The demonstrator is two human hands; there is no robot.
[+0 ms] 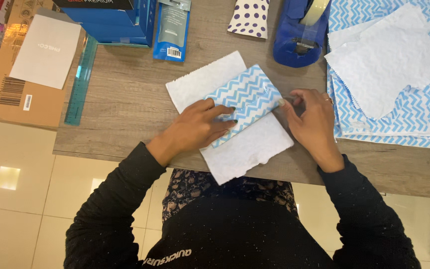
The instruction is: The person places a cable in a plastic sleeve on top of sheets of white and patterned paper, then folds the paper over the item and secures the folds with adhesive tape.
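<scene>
Head view: blue-and-white chevron wrapping paper (pixel 247 102), white underside outward, half-folded under both hands.

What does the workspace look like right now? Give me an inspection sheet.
Surface: wooden table, grey-brown.
Job's things: chevron-wrapped packet lying on a white sheet, partly folded around it.
Clutter: blue tape dispenser, green ruler, blue box, blue pouch, polka-dot item, chevron paper stack, white cut pieces, cardboard box.
Grippers: left hand presses flat on the packet; right hand pinches at its right end.
Cables: nothing seen.
Surroundings: tiled floor.
</scene>
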